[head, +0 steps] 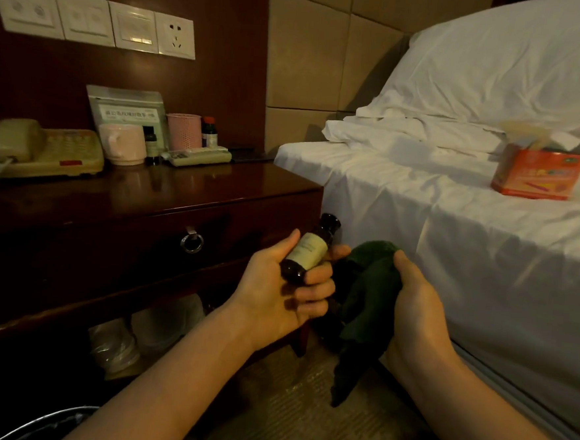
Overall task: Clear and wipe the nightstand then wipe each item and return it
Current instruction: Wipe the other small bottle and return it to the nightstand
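We've got the dark bottle [308,253] up in front of the nightstand [167,190] drawer, tilted, our left hand [281,293] with its grip curled round it. Right hand [416,304] clutches the green cloth [366,304] just beside. Back on the surface: phone [46,151], pink mug [124,144], remote [198,156]. Red box [537,172] sits on the bed [454,210].

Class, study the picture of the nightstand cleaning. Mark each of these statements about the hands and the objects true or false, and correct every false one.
1. The left hand holds a dark bottle. True.
2. The right hand is empty. False: it grips a green cloth.
3. The orange box stands on the nightstand. False: it sits on the bed.
4. A pink cup stands beside the telephone. True.
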Motion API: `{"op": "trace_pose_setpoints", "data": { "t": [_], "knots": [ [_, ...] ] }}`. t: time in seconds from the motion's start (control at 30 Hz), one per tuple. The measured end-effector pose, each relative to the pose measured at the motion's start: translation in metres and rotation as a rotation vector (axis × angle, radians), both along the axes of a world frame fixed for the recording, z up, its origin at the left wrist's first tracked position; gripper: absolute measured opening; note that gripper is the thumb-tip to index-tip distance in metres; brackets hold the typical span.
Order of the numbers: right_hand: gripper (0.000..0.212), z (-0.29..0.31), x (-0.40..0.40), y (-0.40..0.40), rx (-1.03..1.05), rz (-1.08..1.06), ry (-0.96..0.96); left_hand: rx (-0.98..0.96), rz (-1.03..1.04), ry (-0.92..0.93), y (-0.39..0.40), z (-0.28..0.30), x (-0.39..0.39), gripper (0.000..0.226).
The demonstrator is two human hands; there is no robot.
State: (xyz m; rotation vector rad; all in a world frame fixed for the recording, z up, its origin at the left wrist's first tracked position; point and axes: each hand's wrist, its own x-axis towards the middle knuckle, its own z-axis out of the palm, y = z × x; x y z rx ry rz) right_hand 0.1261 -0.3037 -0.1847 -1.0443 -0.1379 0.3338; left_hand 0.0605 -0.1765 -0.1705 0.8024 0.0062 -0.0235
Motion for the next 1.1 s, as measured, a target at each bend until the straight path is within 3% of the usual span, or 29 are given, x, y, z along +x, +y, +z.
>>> {"op": "trace_pose_setpoints", "data": {
  "t": [0.13, 0.27, 0.43, 0.53, 0.7, 0.83, 0.9, 1.1],
  "knots": [
    [0.026, -0.003, 0.002, 0.003, 0.011, 0.007, -0.039, -0.088, 0.054, 0.057, 0.004, 0.003, -0.002, 0.045],
    [0.035, 0.001, -0.003, 0.006, 0.018, 0.056, -0.113, -0.073, 0.232, 0.167, 0.002, 0.006, -0.001, 0.041],
    [0.055, 0.0, -0.005, 0.01, 0.04, 0.09, -0.11, -0.165, 0.313, 0.266, 0.004, 0.003, 0.0, 0.05],
    [0.05, -0.001, -0.008, 0.014, 0.004, 0.112, -0.15, -0.198, 0.354, 0.3, 0.004, 0.003, -0.001, 0.052],
    [0.011, 0.003, -0.017, 0.015, -0.076, 0.126, -0.448, -0.145, 0.334, 0.243, -0.002, 0.006, -0.002, 0.071],
    [0.029, -0.002, -0.024, 0.02, -0.307, 0.087, -0.68, 0.006, 0.249, 0.251, -0.016, 0.007, -0.002, 0.052],
    [0.022, -0.001, -0.028, 0.021, -0.369, -0.009, -0.761, 0.031, 0.237, 0.245, -0.023, 0.006, -0.002, 0.049],
    [0.009, 0.009, -0.031, 0.014, -0.313, -0.147, -1.019, -0.105, 0.289, 0.055, -0.024, 0.012, -0.001, 0.071]
  ]
}}
